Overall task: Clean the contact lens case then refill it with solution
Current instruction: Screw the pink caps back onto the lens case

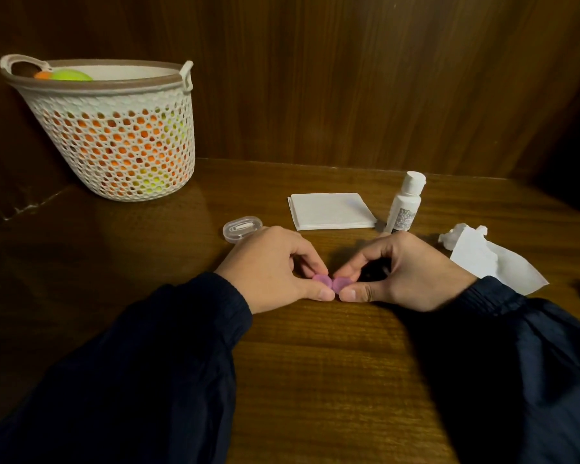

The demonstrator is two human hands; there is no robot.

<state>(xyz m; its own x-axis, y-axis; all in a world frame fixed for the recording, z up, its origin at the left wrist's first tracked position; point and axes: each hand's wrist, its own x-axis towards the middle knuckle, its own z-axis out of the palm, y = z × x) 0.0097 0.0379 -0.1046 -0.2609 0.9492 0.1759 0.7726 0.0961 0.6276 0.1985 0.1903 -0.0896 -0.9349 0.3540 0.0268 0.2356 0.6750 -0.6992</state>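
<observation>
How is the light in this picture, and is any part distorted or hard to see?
Head view: dim warm light, with a soft glare on the table near the basket; wide-angle lens bends the edges, so the basket leans; the dark sleeves lose detail; the left hand and right hand shade the purple case; the bottle label is too blurred to read.

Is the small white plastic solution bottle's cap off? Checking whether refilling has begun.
No, the small white plastic solution bottle stands upright with its cap on, untouched.
</observation>
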